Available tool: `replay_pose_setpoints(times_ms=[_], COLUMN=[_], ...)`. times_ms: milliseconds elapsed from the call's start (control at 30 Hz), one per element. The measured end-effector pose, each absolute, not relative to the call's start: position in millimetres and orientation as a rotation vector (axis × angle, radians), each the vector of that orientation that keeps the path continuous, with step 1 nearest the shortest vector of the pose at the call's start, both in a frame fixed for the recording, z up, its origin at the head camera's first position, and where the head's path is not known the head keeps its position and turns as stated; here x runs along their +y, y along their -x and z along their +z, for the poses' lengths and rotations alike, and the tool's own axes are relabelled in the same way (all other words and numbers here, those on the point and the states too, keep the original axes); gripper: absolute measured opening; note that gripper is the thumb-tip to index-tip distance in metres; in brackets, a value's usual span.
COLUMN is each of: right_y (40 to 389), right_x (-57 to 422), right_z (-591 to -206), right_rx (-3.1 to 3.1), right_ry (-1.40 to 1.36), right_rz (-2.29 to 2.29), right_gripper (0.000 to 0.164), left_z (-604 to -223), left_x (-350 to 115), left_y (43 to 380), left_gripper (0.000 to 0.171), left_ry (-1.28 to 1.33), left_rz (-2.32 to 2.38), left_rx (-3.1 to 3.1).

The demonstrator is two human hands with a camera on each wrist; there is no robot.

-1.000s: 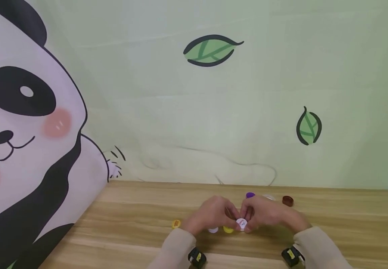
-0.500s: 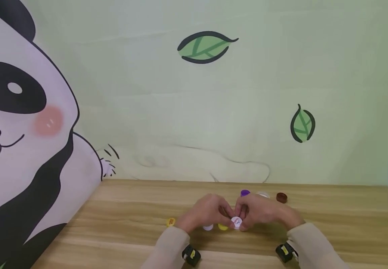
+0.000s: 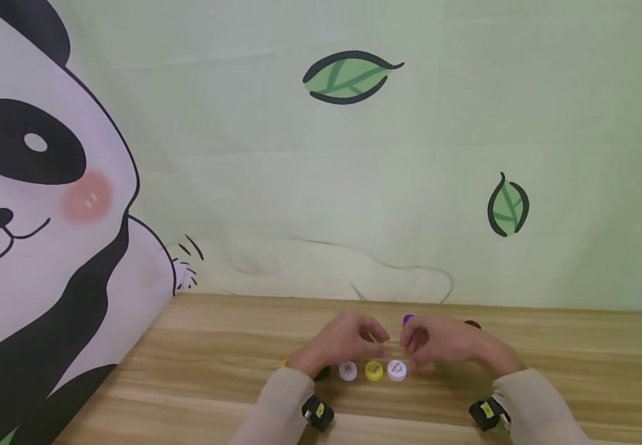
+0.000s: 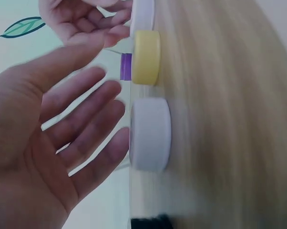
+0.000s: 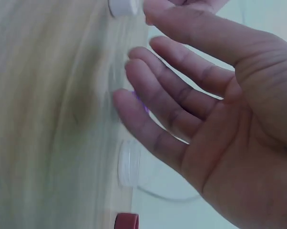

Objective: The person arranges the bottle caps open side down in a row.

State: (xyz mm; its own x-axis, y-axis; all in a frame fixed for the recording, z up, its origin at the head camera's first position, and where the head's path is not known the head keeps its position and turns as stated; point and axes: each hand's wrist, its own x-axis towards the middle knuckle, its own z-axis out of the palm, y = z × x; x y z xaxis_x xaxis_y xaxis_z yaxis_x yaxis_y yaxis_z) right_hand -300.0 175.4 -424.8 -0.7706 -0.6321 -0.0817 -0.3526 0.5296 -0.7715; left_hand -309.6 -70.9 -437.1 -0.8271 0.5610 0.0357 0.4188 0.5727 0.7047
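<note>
A white bottle cap (image 3: 397,371) with a printed top lies on the table at the right end of a row, beside a yellow bottle cap (image 3: 374,371) and another white bottle cap (image 3: 348,371). My left hand (image 3: 343,340) hovers just behind the row, its fingers relaxed and holding nothing, as the left wrist view also shows. Facing it, my right hand (image 3: 445,340) holds nothing either. Its thumb tip is right by the printed white cap, and its fingers spread loosely in the right wrist view.
Farther left, partly behind my left wrist, are a black cap (image 3: 323,373) and an orange-yellow cap (image 3: 284,363). Behind my right hand stand a purple cap (image 3: 408,319), a clear whitish cap (image 5: 129,163) and a brownish-red cap (image 3: 472,324). A panda-printed cloth (image 3: 276,185) hangs behind the table.
Both hands pinched the printed white cap between them earlier. Now they have let go and drawn apart and slightly back, and the cap lies in line with the others.
</note>
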Motion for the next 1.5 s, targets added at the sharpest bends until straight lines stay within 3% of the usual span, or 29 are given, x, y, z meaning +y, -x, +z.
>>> replay_pose_setpoints(times_ms=[367,667,1067,1500], right_y=[307.2,313.2,325.8,330.1], right_x=[183.9,183.7,181.6,187.6], right_z=[-421.6,-424.8,-430.1,-429.8], right_rx=[2.736,2.860,2.923,2.882], right_ry=[0.732,0.634,0.721,0.734], right_rz=[-1.175,-1.110,-1.036,-0.988], right_gripper=[0.018,0.021,0.026,0.031], left_z=[-443.0,-446.1,-445.5,-445.7], left_x=[-46.1,-32.4,-28.7,-21.4], left_y=[320.0,327.7,334.0,337.2], left_gripper=[0.037,0.034,0.041,0.037], left_ry=[-0.738,-0.682,-0.625,-0.679], left_rz=[1.220,1.274,1.260,1.146], left_rx=[2.752,2.753,2.780,2.815])
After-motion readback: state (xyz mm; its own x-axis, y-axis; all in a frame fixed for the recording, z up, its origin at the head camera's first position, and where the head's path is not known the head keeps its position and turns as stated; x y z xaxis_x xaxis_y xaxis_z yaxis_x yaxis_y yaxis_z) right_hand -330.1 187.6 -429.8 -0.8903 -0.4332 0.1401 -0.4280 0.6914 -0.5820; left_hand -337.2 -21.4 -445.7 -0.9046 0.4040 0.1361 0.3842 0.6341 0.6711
